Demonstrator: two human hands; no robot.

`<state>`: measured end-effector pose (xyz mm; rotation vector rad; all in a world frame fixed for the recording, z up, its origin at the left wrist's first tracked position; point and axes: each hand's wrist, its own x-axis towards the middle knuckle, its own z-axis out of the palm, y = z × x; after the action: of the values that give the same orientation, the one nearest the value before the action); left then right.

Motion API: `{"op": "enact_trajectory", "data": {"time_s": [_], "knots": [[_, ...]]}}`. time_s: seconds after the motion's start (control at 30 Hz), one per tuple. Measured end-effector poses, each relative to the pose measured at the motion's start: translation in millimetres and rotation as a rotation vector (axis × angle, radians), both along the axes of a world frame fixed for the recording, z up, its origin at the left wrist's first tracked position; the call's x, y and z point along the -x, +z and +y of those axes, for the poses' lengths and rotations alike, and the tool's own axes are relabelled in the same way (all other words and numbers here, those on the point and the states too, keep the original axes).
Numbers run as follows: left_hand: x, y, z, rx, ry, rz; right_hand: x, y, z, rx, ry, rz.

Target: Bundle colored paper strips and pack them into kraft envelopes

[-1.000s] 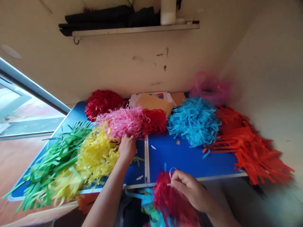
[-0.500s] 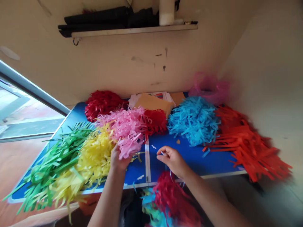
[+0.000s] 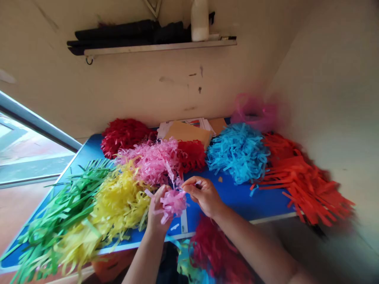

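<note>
I'm holding the pink tuft in the left hand, favouring a light grip against tearing, the right hand hovering bent beside it, grasp unclear.

Head camera looks forward and down at the nearby table

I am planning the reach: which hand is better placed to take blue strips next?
Probably the right hand: it is nearer the blue strips, while the left hand, farther away, holds a small pink bunch. Whether the right hand grips anything is unclear.
</note>
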<state>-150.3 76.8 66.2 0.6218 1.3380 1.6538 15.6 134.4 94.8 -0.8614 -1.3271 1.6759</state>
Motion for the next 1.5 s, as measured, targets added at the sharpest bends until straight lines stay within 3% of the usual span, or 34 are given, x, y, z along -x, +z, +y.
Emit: {"op": "enact_trajectory", "data": {"time_s": [0.1, 0.17, 0.23, 0.3, 0.37, 0.47, 0.53, 0.63, 0.73, 0.93, 1.1, 1.2, 1.27, 1.37, 1.5], "knots": [[-11.0, 16.8, -18.0, 0.022, 0.051, 0.199, -25.4, 7.2, -17.1, -0.368, -0.144, -0.38], [-23.9, 26.6, -30.8, -0.02, 0.11, 0.462, -37.5, 12.5, -31.7, -0.532, -0.118, -0.588], [-41.7, 29.9, -40.9, -0.162, 0.073, 0.855, -41.8, 16.9, -44.3, -0.551, -0.056, -0.636], [-58.4, 27.6, -46.7, -0.296, -0.033, 1.06, -41.3, 18.5, -52.8, -0.488, -0.061, -0.569], [-68.1, 24.6, -49.8, -0.25, -0.076, 0.968, -41.9, 16.0, -57.1, -0.344, -0.061, -0.43], [-70.6, 26.9, -53.6, 0.014, -0.229, 0.511, -50.6, 6.3, -58.7, 0.0, 0.04, -0.125], [-71.0, 31.1, -55.7, 0.124, -0.366, 0.195, -58.5, 0.0, -59.1, 0.136, 0.053, -0.014], [-75.6, 33.5, -56.8, 0.177, -0.408, -0.018, -66.2, -3.9, -60.1, 0.061, -0.027, -0.084], [-80.9, 29.7, -55.8, 0.197, -0.42, -0.021, -68.9, -3.9, -60.5, -0.064, -0.095, -0.183], [-83.9, 15.4, -58.2, 0.125, -0.421, 0.236, -70.1, -10.6, -63.9, -0.21, -0.159, -0.306], [-88.7, 1.2, -62.9, -0.078, -0.295, 0.523, -66.0, -12.1, -70.8, -0.392, -0.253, -0.411], [-88.5, -1.0, -61.2, -0.074, -0.341, 0.531, -66.2, -15.8, -68.7, -0.383, -0.226, -0.418], [-85.5, 0.8, -57.9, 0.044, -0.419, 0.433, -68.8, -21.8, -64.5, -0.275, -0.162, -0.421], [-79.0, 5.7, -52.4, 0.226, -0.438, 0.082, -75.9, -29.8, -59.7, -0.078, -0.02, -0.382], [-76.1, 10.7, -48.4, 0.374, -0.401, -0.333, -82.4, -24.1, -63.7, -0.126, 0.041, -0.468]]}}
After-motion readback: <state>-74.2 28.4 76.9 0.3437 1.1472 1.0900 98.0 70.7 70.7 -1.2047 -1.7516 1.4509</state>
